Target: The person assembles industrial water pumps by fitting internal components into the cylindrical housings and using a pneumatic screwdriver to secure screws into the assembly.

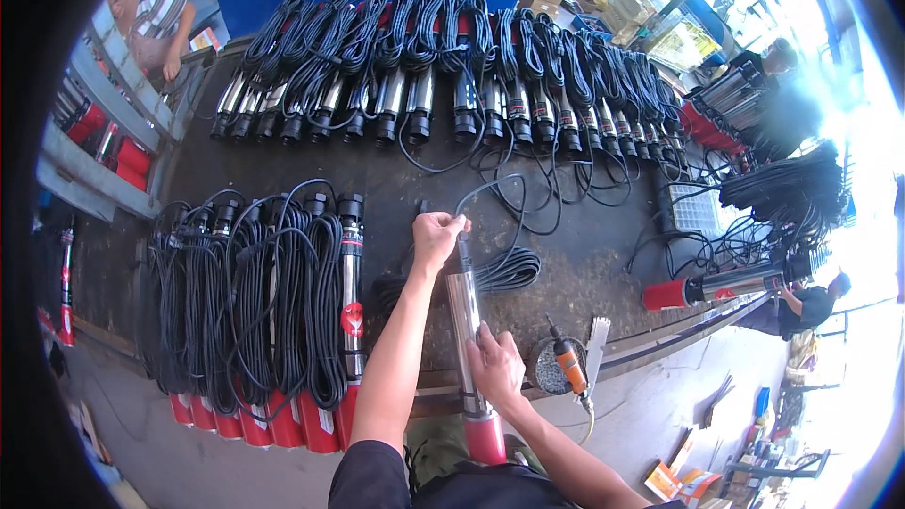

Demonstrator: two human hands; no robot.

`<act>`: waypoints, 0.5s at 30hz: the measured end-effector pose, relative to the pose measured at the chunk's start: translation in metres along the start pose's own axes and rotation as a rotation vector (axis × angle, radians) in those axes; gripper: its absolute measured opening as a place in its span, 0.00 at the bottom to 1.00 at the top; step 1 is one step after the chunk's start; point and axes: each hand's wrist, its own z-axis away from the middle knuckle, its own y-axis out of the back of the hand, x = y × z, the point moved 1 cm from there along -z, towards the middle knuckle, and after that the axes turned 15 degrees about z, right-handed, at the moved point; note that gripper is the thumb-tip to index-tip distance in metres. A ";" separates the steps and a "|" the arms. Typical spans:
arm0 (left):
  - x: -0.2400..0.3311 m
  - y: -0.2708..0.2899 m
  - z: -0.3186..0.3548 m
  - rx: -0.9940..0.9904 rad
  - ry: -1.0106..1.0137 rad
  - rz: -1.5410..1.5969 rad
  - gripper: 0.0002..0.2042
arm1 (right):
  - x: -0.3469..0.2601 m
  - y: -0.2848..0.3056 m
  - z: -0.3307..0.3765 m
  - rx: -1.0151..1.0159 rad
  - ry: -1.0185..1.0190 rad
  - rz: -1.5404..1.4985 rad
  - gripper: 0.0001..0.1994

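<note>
From the middle of our steel cylinder [463, 306], lying across the worktop [589, 264]'s near edge, its red end [485, 439] points toward six o'clock. Near its twelve-o'clock end, our left hand [437, 239] pinches a black cable [492, 183]. Our right hand [497, 366] rests at five o'clock, fingers partly curled; whether it grips, we cannot tell. We see a cable coil [512, 270] toward one o'clock, an orange tool [570, 366] at four, and bundled cylinders [250, 311] at nine.

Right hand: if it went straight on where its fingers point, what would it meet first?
The steel cylinder; the right hand points up-left at it and seems to touch it, though depth is unclear.
</note>
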 end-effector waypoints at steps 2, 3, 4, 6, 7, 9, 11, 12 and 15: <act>-0.001 -0.001 -0.001 -0.006 0.012 0.012 0.09 | -0.005 0.003 -0.010 0.057 0.050 0.076 0.23; -0.001 -0.001 -0.002 -0.007 0.016 0.017 0.09 | -0.007 0.004 -0.014 0.085 0.077 0.113 0.24; -0.001 0.000 -0.003 -0.007 0.003 0.011 0.09 | -0.007 0.001 -0.016 0.091 0.111 0.166 0.26; 0.003 -0.001 -0.001 -0.029 0.021 0.092 0.08 | -0.006 -0.004 -0.016 0.108 0.127 0.170 0.27; 0.005 -0.003 0.002 -0.038 0.028 0.132 0.08 | -0.004 -0.005 -0.014 0.117 0.137 0.173 0.28; 0.005 -0.002 0.015 0.044 -0.117 -0.023 0.12 | -0.004 -0.006 -0.012 0.126 0.168 0.166 0.30; -0.005 0.004 0.046 0.133 -0.421 -0.363 0.17 | -0.005 -0.008 -0.011 0.197 0.186 0.152 0.30; -0.012 0.006 0.075 0.180 -0.392 -0.598 0.22 | -0.004 -0.011 -0.011 0.191 0.194 0.175 0.30; -0.014 -0.023 0.150 0.154 0.296 -0.909 0.30 | -0.001 -0.011 -0.010 0.204 0.200 0.179 0.30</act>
